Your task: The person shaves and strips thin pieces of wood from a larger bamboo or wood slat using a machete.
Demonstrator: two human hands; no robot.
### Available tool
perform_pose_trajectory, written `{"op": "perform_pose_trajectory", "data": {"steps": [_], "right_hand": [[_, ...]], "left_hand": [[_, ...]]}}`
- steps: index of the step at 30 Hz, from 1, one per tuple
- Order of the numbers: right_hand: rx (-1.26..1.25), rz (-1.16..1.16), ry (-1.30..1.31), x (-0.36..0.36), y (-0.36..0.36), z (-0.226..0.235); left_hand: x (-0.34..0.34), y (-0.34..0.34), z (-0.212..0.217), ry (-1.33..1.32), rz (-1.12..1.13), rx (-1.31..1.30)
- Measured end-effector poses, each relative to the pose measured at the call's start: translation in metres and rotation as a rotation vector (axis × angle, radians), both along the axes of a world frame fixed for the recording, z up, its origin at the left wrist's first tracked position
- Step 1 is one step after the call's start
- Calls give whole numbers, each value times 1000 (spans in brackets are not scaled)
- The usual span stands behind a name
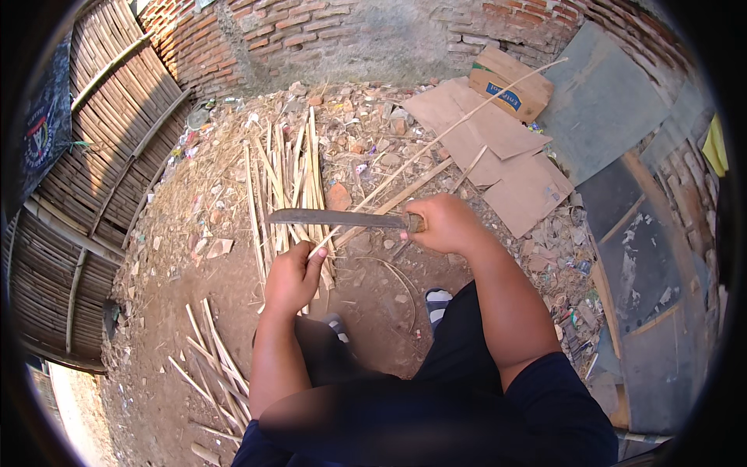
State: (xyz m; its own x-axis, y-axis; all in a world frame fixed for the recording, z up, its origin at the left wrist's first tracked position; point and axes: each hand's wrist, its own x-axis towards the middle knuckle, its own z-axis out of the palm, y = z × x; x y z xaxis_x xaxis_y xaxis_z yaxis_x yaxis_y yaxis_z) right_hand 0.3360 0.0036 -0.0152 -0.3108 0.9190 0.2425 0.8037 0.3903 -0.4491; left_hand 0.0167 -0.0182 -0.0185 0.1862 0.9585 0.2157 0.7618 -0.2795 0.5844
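Observation:
My right hand (447,223) is wrapped round the handle of a machete (334,219). Its long dark blade points left, lying roughly level across the view. My left hand (292,282) is closed on the near end of a long, thin bamboo strip (459,124), which slants away to the far right. The blade crosses this strip just beyond my left fingers; whether the edge touches it I cannot tell. Behind the blade and my left hand, a bundle of split bamboo strips (313,171) lies on the ground.
More bamboo pieces (222,362) lie at the lower left. Flattened cardboard (525,191) and a cardboard box (510,84) rest at the far right, beside grey sheets (599,101). A woven bamboo wall (117,132) stands left, a brick wall (334,39) behind. Rubble covers the ground.

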Motion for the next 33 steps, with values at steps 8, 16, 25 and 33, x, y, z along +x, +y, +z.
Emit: {"op": "perform_pose_trajectory", "data": {"steps": [8, 16, 25, 33], "right_hand": [[88, -317, 244, 31, 18, -9], [-99, -32, 215, 21, 11, -6], [-26, -8, 50, -1, 5, -1], [-49, -62, 87, 12, 12, -3]], "left_hand": [[-7, 2, 0, -20, 2, -59], [-14, 1, -7, -44, -66, -83], [-16, 7, -23, -175, -99, -164], [-5, 4, -16, -196, -112, -148]]}}
